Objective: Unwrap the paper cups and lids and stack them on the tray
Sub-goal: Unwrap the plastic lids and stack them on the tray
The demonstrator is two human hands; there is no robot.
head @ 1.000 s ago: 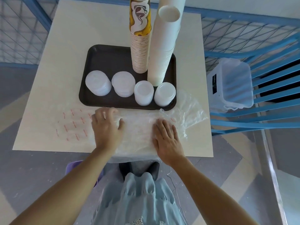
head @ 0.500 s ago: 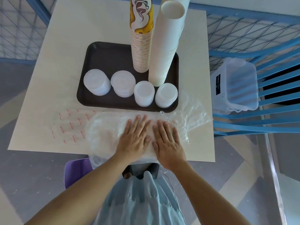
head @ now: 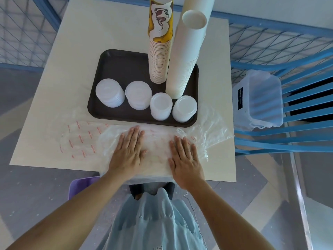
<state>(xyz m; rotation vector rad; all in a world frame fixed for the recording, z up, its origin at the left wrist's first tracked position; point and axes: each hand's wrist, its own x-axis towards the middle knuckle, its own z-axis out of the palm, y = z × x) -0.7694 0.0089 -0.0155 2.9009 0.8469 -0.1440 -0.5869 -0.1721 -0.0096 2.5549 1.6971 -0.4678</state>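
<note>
While hands (head: 128, 152) flatten wrap (head: 158, 147), four lid stacks (head: 110, 95)

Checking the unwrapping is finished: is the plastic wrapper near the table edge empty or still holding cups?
Empty: the plastic wrapper lies flat under the left hand and right hand.

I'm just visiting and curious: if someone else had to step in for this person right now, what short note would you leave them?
Left hand and right hand: both flat, palms down on the empty plastic wrappers at the table's near edge, holding nothing.
On the tray: printed cup stack, white cup stack, four lid stacks in front.
Done: everything visible looks unwrapped and stacked.
Left: probably just clearing the wrappers.
</note>
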